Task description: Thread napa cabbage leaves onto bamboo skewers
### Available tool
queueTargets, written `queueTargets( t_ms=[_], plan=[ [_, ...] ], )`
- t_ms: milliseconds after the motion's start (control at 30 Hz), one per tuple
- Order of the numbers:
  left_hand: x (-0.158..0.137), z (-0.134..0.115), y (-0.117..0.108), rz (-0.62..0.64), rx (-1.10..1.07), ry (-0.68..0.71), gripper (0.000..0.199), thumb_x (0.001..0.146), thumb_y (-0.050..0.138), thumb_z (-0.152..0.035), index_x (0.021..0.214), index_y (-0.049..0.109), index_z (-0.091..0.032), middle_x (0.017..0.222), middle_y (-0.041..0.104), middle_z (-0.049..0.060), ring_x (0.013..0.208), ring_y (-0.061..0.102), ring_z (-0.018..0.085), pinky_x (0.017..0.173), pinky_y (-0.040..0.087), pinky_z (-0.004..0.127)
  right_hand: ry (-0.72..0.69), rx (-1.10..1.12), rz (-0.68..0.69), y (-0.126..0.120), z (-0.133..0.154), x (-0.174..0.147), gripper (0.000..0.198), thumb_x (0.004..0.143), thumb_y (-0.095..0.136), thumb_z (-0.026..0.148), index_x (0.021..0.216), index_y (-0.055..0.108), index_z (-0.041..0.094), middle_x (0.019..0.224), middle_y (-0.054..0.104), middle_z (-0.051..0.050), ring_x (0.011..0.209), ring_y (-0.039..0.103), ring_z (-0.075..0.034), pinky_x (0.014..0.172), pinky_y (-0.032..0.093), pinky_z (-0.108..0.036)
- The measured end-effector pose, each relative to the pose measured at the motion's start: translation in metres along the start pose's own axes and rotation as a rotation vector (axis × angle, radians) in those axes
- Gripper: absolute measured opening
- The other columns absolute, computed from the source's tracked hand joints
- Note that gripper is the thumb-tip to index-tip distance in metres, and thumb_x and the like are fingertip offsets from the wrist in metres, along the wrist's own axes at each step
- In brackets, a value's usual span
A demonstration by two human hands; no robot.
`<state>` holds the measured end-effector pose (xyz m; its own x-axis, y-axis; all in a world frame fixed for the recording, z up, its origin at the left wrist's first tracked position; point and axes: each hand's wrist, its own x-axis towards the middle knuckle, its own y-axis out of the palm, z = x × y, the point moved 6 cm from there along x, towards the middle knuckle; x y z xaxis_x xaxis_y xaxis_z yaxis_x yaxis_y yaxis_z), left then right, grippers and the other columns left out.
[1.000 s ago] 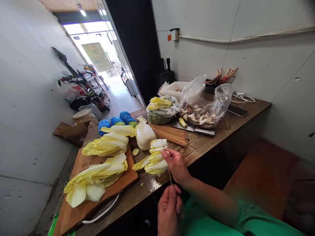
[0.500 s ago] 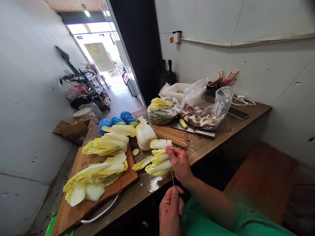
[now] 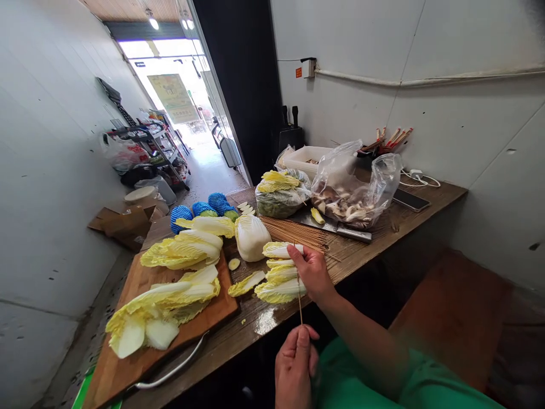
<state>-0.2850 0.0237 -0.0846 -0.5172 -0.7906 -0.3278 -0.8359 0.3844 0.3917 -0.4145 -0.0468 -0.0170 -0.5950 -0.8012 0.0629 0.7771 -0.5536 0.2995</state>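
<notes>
In my left hand (image 3: 296,366), at the bottom centre, the thumb and fingers pinch the lower end of a thin wooden skewer (image 3: 301,309). The skewer runs upward past several Chinese cabbage leaf strips (image 3: 279,292) stacked side by side at the table edge. My right hand (image 3: 314,272) is closed on the topmost leaf strip (image 3: 279,249), its thumb by the skewer's upper part. The fingers under the leaves are partly hidden. One separate leaf strip (image 3: 247,283) lies just left of the stack. Beyond my right hand is a bundle of wooden skewers (image 3: 293,233).
A cutting board (image 3: 170,346) holds large cabbage leaves (image 3: 166,298). Behind are a cabbage head (image 3: 252,238), blue-netted vegetables (image 3: 183,215), a bag of mushrooms (image 3: 349,204), a knife (image 3: 353,233), a phone (image 3: 411,200) and a white tub (image 3: 304,159).
My right hand has moved slightly right and up along with the leaf strips. The stack has shifted a little to the right; my left hand stays almost still on the skewer.
</notes>
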Motion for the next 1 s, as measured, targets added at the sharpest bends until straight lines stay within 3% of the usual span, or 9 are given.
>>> queueTargets(
  t_ms=[300,633,867,1000],
  plan=[
    [-0.002,0.003,-0.002,-0.002,0.000,-0.026,0.040,0.073,0.060,-0.055,0.073,0.056,-0.015,0.040,0.028,-0.009,0.035,0.019,0.003,0.035,0.017,0.016,-0.049,0.011,0.031,0.005,-0.001,-0.006,0.041,0.080,0.056,0.051,0.085,0.070,0.012,0.069,0.067,-0.004,0.065,0.060,-0.017,0.062,0.047,-0.026],
    [-0.001,0.007,-0.001,-0.005,-0.029,-0.043,0.041,0.070,0.064,-0.055,0.072,0.056,-0.015,0.039,0.027,-0.009,0.035,0.019,0.003,0.035,0.017,0.016,-0.011,0.096,0.046,0.006,-0.004,-0.008,0.042,0.078,0.057,0.051,0.086,0.070,0.012,0.070,0.069,-0.004,0.063,0.063,-0.018,0.062,0.050,-0.028],
    [-0.002,0.000,-0.004,-0.041,0.006,0.013,0.040,0.073,0.061,-0.055,0.072,0.057,-0.015,0.041,0.028,-0.008,0.036,0.020,0.003,0.037,0.018,0.017,0.081,0.162,0.152,0.008,-0.003,-0.007,0.043,0.075,0.061,0.053,0.091,0.068,0.013,0.079,0.070,-0.006,0.073,0.065,-0.021,0.066,0.052,-0.030],
    [0.001,-0.008,-0.003,-0.053,0.055,0.032,0.039,0.074,0.060,-0.054,0.075,0.059,-0.015,0.042,0.028,-0.008,0.038,0.021,0.004,0.039,0.016,0.018,0.107,0.212,0.298,0.007,0.000,-0.013,0.040,0.072,0.067,0.044,0.100,0.065,0.015,0.089,0.070,-0.006,0.079,0.065,-0.020,0.071,0.052,-0.031]
  ],
)
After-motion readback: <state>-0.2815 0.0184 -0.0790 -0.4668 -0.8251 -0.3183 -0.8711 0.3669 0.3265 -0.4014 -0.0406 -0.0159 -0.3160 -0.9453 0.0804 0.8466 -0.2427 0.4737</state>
